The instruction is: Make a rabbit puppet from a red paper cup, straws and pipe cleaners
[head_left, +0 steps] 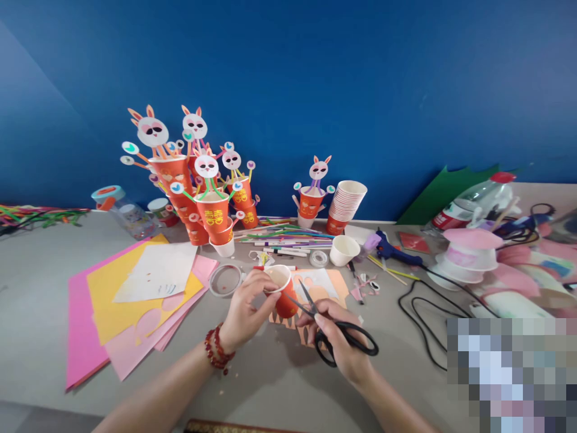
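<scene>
My left hand (246,310) is closed round a red paper cup (283,296) with a white inside, tilted with its mouth up and to the left. My right hand (336,337) grips black-handled scissors (342,337) whose open blades touch the cup's side near its rim. Both hands hover just above the grey table (36,300), over an orange sheet with a white cut-out (315,285). A red bead bracelet sits on my left wrist.
Pink, yellow and white paper sheets (135,294) lie at left. Finished rabbit cups (202,192) and a stack of cups (345,207) stand at the back. A tape roll (225,279), straws, a white cup (343,249), a blue glue gun (392,249) with black cable and clutter lie right.
</scene>
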The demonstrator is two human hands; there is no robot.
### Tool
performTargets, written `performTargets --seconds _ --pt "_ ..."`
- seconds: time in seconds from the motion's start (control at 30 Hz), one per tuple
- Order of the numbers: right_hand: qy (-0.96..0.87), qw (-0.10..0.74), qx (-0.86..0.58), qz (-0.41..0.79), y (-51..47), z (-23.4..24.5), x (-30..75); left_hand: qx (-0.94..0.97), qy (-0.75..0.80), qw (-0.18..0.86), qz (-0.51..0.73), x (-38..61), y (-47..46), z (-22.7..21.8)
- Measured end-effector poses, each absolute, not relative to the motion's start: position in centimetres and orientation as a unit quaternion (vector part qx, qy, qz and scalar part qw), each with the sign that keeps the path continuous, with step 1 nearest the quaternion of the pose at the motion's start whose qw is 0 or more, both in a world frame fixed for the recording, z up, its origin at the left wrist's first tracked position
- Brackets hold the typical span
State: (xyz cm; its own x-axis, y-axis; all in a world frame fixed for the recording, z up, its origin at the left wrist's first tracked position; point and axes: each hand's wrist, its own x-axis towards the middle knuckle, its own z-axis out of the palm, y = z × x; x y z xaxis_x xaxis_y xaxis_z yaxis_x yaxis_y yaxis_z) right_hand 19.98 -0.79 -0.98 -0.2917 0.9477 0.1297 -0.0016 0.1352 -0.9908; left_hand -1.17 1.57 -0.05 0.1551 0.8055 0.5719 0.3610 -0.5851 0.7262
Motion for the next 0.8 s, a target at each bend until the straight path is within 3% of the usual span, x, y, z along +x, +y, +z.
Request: performTargets --seconds 0.37,0.8 --pt "-0.605 0.444 -0.396 0.529 -0.8 -0.9 19.9 0.743 0.4 0.188 0.503 -1.2 1.6 0.0" --pt "-0.496 0.476 -0.378 0.62 -0.9 -0.8 18.8 0.781 0.397 0.051 0.479 -1.0 1.3 0.4"
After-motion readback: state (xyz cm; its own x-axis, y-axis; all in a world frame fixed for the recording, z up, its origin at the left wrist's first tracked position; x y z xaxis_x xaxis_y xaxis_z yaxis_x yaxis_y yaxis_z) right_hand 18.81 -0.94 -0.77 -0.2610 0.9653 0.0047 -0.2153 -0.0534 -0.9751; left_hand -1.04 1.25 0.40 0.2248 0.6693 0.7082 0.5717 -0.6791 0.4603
